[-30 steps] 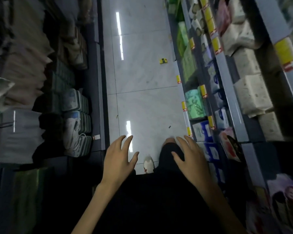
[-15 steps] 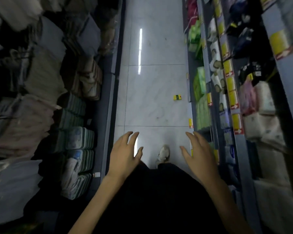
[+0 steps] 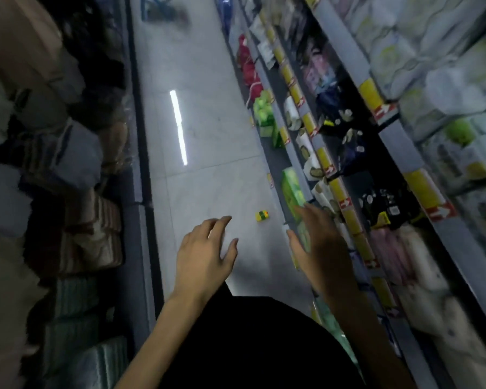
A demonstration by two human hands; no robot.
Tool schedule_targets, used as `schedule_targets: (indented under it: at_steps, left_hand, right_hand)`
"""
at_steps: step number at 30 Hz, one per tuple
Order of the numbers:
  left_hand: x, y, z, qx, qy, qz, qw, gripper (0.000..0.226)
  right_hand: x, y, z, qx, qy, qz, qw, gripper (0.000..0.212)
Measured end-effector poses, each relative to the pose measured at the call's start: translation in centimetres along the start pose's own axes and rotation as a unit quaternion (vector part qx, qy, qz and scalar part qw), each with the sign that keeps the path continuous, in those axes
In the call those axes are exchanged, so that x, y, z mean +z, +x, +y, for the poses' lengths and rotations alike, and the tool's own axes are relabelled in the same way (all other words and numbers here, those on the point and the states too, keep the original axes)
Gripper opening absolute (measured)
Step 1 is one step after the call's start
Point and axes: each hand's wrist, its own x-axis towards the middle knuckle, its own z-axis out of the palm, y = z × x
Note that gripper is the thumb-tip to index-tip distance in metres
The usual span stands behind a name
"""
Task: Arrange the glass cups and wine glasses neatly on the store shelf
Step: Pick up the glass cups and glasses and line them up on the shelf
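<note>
No glass cups or wine glasses show in this view. My left hand (image 3: 205,254) hangs in front of me over the aisle floor, fingers spread and relaxed, holding nothing. My right hand (image 3: 319,245) is raised beside it, fingers straight, in front of the lower right-hand shelves, also holding nothing. The picture is blurred by motion.
I stand in a narrow store aisle with a pale tiled floor (image 3: 208,153). Folded towels and textiles (image 3: 90,231) fill the left shelving. Right shelves (image 3: 345,203) with yellow price tags hold tissue packs and green packets. A small yellow object (image 3: 262,215) lies on the floor.
The view has travelled forward along the aisle and tilted; the yellow object on the floor now lies much closer to my hands. Both hands stay spread and hold nothing.
</note>
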Motion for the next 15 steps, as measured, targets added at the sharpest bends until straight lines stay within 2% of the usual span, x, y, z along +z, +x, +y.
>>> schedule_targets:
  at_steps: [4, 7, 11, 15]
  left_hand:
    - [-4.6, 13.5, 2.2, 0.154, -0.022, 0.025, 0.987, 0.047]
    - [-9.6, 21.5, 5.4, 0.271, -0.058, 0.040, 0.960, 0.047]
    - [-15.5, 29.2, 12.1, 0.425, -0.119, 0.064, 0.895, 0.045]
    - [-18.7, 33.5, 19.2, 0.552, -0.204, 0.042, 0.807, 0.044]
  right_hand:
    - [-3.5, 8.6, -5.1, 0.040, 0.042, 0.129, 0.990, 0.041]
    - [-7.8, 13.1, -9.2, 0.081, 0.021, 0.219, 0.972, 0.039]
    - [-13.7, 16.9, -13.1, 0.100, -0.037, 0.354, 0.929, 0.042]
    - [-19.0, 17.8, -14.6, 0.128, -0.093, 0.426, 0.891, 0.037]
